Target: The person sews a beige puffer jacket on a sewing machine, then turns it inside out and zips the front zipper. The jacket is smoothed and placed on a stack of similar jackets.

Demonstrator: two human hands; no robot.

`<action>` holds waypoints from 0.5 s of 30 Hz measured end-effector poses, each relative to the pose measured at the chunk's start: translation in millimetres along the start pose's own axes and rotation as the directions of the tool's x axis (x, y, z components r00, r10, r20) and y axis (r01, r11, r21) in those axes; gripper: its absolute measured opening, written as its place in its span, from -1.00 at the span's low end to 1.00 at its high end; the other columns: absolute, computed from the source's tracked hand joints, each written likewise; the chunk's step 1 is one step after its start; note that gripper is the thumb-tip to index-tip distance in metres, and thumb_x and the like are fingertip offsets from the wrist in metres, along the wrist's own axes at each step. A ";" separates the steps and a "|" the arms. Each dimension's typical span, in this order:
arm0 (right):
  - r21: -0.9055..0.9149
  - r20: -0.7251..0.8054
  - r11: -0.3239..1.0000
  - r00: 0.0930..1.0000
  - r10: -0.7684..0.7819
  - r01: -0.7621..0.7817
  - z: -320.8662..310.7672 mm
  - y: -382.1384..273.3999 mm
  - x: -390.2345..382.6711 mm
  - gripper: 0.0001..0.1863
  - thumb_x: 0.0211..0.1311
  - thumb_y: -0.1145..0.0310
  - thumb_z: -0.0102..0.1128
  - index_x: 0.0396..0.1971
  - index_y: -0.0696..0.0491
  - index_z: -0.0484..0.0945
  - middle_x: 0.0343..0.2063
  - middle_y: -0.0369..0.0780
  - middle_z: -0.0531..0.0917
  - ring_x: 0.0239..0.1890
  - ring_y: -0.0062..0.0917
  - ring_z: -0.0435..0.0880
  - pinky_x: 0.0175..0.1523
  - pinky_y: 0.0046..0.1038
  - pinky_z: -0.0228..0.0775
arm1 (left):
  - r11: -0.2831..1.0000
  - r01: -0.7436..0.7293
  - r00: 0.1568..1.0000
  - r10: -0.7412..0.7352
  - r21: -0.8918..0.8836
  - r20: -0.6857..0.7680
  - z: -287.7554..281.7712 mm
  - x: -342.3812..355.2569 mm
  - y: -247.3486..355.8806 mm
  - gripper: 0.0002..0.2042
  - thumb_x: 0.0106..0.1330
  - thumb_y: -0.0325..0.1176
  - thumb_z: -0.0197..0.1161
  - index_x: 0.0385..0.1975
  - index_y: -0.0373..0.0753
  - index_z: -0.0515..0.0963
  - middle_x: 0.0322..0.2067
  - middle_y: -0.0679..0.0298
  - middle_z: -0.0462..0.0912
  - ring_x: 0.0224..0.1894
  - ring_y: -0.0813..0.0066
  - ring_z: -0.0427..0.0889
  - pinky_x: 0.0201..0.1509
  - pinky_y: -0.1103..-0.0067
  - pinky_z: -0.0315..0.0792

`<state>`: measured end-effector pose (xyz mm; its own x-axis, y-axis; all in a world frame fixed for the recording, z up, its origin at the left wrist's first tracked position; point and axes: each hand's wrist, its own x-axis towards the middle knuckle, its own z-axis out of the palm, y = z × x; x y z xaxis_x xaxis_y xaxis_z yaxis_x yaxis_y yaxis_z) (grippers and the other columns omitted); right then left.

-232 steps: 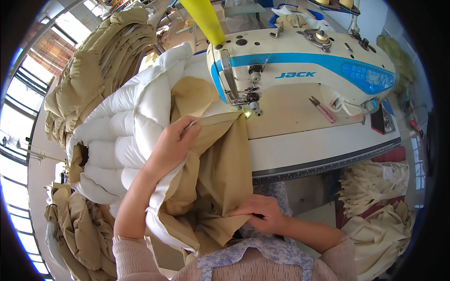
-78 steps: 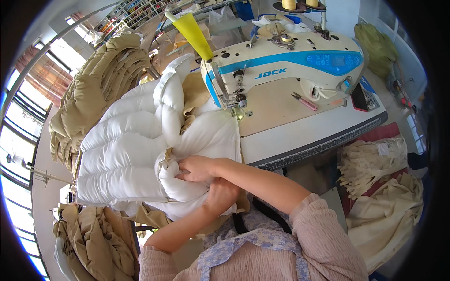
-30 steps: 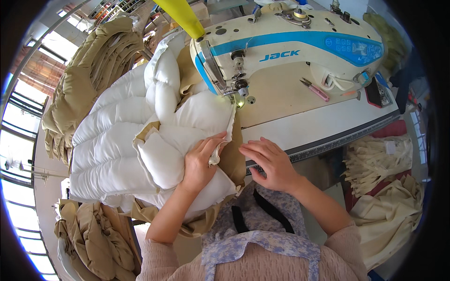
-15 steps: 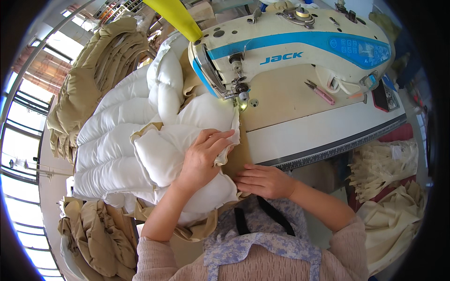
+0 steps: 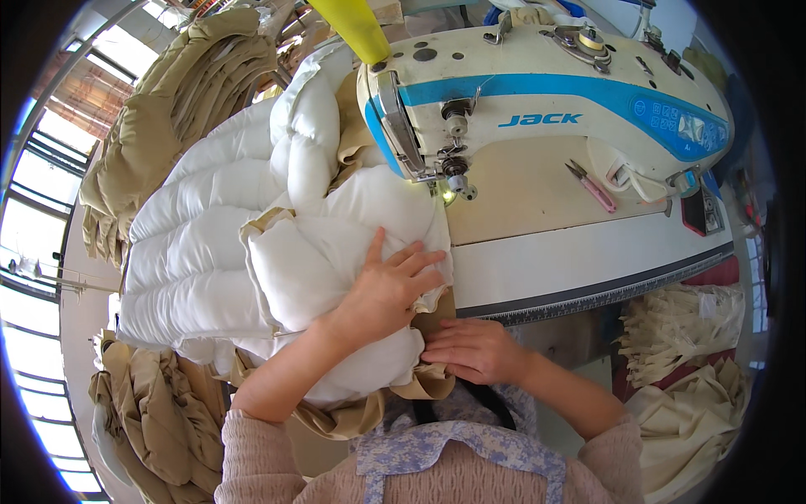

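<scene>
Along its front, right of the bulky white padded piece (image 5: 210,244), the worktop (image 5: 571,244) leaves room to pass. Pink-handled snips (image 5: 599,195) lie farther back, the sewing machine (image 5: 554,97) stands across the rear, and the padded piece bars the left.

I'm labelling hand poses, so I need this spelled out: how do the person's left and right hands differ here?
The left hand lies on the white padding; the right hand is at the tan cloth. The left hand's fingers are spread, the right hand's close together. The left hand is nearer the sewing machine, the right hand nearer the apron. Both are bare.
</scene>
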<state>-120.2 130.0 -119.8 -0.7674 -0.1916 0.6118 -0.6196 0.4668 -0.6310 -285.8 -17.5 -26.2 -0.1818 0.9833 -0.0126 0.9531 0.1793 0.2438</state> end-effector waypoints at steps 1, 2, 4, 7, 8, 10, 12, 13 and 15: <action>-0.008 0.004 1.000 1.000 0.004 -0.004 -1.4 -1.3 0.9 -0.65 0.06 0.42 0.39 -0.08 -0.01 0.70 -0.13 -0.23 0.74 -0.05 -0.33 0.72 0.21 -0.25 0.56 | 1.000 0.021 0.999 -0.021 0.010 0.030 0.1 0.5 0.3 -0.48 -0.13 -0.64 0.32 -0.06 -0.06 0.59 0.29 0.37 0.47 0.39 0.15 0.37 0.47 -0.19 -0.09; -0.016 0.008 1.000 1.000 0.009 -0.009 -2.7 -2.6 1.8 -0.65 0.07 0.40 0.40 -0.08 -0.01 0.69 -0.13 -0.24 0.74 -0.05 -0.33 0.72 0.21 -0.27 0.56 | 1.000 0.019 0.999 -0.020 0.017 0.028 0.4 0.5 0.5 -0.47 -0.12 -0.64 0.32 -0.06 -0.05 0.60 0.29 0.37 0.47 0.39 0.16 0.37 0.47 -0.20 -0.09; -0.002 0.010 0.999 0.999 0.037 -0.037 -5.2 -5.3 3.6 -0.67 0.08 0.40 0.39 -0.09 -0.01 0.70 -0.15 -0.25 0.75 -0.06 -0.33 0.73 0.21 -0.27 0.56 | 0.999 0.011 1.000 -0.012 0.034 0.022 1.4 1.2 -0.2 -0.47 -0.12 -0.64 0.31 -0.05 -0.05 0.61 0.29 0.36 0.47 0.39 0.16 0.38 0.47 -0.20 -0.08; 0.013 0.019 0.996 0.996 0.088 -0.088 -9.4 -6.7 7.9 -0.69 0.09 0.42 0.37 -0.11 -0.01 0.71 -0.17 -0.25 0.76 -0.07 -0.32 0.73 0.19 -0.27 0.57 | 0.999 -0.003 1.000 0.003 0.048 0.002 3.4 3.1 -4.9 -0.47 -0.12 -0.64 0.31 -0.06 -0.04 0.61 0.29 0.36 0.47 0.38 0.17 0.39 0.46 -0.20 -0.07; 0.018 0.016 0.996 0.996 0.091 -0.092 -11.1 -6.1 10.3 -0.70 0.09 0.43 0.36 -0.12 -0.01 0.71 -0.18 -0.25 0.76 -0.07 -0.32 0.73 0.18 -0.27 0.57 | 0.999 -0.005 1.000 0.005 0.044 -0.006 4.0 4.5 -7.6 -0.47 -0.13 -0.64 0.32 -0.06 -0.04 0.61 0.29 0.35 0.47 0.38 0.17 0.39 0.46 -0.20 -0.07; 0.026 0.021 0.988 0.988 0.150 -0.151 -15.4 -2.9 16.1 -0.71 0.09 0.45 0.36 -0.13 -0.02 0.71 -0.20 -0.24 0.76 -0.09 -0.32 0.73 0.15 -0.27 0.58 | 0.999 -0.001 1.000 0.002 0.038 -0.011 5.1 8.3 -14.2 -0.47 -0.13 -0.64 0.31 -0.06 -0.03 0.61 0.29 0.36 0.47 0.37 0.18 0.40 0.46 -0.20 -0.06; 0.010 0.013 0.981 0.981 0.196 -0.196 -20.2 2.8 23.6 -0.75 0.09 0.48 0.33 -0.18 -0.02 0.71 -0.28 -0.23 0.74 -0.18 -0.32 0.73 -0.01 -0.32 0.61 | 0.999 -0.007 0.999 0.008 0.031 -0.040 5.5 14.8 -22.9 -0.47 -0.13 -0.65 0.31 -0.06 -0.03 0.61 0.29 0.37 0.47 0.37 0.20 0.41 0.46 -0.19 -0.06; 0.035 0.016 0.974 0.975 0.222 -0.222 -23.2 6.6 27.6 -0.75 0.10 0.49 0.31 -0.19 -0.02 0.70 -0.30 -0.23 0.73 -0.22 -0.32 0.72 -0.06 -0.32 0.60 | 0.999 0.007 1.000 -0.007 0.035 -0.005 5.0 19.3 -28.1 -0.47 -0.13 -0.65 0.31 -0.06 -0.03 0.61 0.29 0.38 0.47 0.36 0.22 0.41 0.46 -0.19 -0.06; 0.042 0.057 0.952 0.952 0.302 -0.305 -28.3 14.3 35.5 -0.77 0.11 0.50 0.29 -0.20 -0.02 0.70 -0.36 -0.22 0.72 -0.28 -0.33 0.70 -0.17 -0.33 0.57 | 0.999 -0.017 0.999 0.018 0.035 -0.032 2.5 29.4 -39.2 -0.46 -0.14 -0.66 0.30 -0.06 -0.03 0.61 0.29 0.40 0.48 0.35 0.25 0.42 0.46 -0.19 -0.07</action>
<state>-151.7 154.3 -93.6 -0.9269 -0.0904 0.3643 -0.3626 0.4664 -0.8068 -327.9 4.4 -38.6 -0.1721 0.9848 0.0227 0.9640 0.1636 0.2098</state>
